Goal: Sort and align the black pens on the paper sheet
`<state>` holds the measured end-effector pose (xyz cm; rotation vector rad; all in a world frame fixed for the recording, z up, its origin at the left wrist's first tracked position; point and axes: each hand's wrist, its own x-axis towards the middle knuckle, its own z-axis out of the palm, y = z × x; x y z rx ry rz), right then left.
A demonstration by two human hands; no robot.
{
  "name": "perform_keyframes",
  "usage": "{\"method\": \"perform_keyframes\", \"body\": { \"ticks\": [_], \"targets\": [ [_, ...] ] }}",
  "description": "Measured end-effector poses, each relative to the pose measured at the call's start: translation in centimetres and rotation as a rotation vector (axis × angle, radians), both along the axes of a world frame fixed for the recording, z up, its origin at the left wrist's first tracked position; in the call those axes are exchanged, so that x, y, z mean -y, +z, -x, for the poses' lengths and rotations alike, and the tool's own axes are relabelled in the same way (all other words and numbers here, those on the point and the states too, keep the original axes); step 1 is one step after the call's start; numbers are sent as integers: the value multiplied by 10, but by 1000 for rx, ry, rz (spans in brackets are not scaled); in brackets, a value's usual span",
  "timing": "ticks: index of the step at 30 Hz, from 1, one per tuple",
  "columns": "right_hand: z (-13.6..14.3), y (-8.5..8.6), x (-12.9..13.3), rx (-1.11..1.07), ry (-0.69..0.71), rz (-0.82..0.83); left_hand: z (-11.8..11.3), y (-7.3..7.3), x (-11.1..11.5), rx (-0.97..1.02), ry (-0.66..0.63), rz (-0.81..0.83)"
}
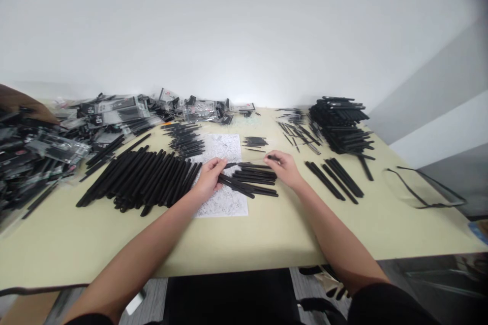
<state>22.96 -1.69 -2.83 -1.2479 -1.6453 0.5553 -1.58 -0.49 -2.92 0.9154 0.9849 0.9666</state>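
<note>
Part-done, seemingly — your left hand grips black sticks over the speckled sheet, your right hand pinches a dark piece — with many loose black tubes at left apparently unhandled.

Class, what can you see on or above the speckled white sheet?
Over the sheet are the left hand and black sticks, some crossing its right edge. Its surface directly beneath them is covered and cannot be seen.

Two hands, dozens of sticks, one sheet, one pair of glasses
</note>
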Motion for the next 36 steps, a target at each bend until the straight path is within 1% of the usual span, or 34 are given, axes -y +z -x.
{"method": "perform_keyframes", "body": {
  "ticks": [4,7,10,13,15,17,20,24,29,36],
  "targets": [
    [16,-6,3,2,24,24,0,-1,0,-3,14,5],
    [15,-9,2,-10,2,19,0,-2,-1,39,20,18],
    [4,-9,1,31,-46,-74,0,-2,-2,66,35,27],
    [-8,-8,-1,187,-100,-213,0,-1,-2,78,57,56],
    [-13,-6,-1,303,-128,-270,0,-1,-2,80,61,64],
    [-15,-4,0,375,-149,-310,0,0,-2,81,61,57],
    [-13,-2,1,419,-167,-346,0,0,-1,82,57,45],
    [-8,-1,2,443,-143,-340,-1,0,-1,66,60,29],
    [-7,-1,3,407,-86,-336,-1,0,0,69,64,43],
    [-8,-1,4,412,-66,-434,-1,2,0,55,62,31]
  ]
}}
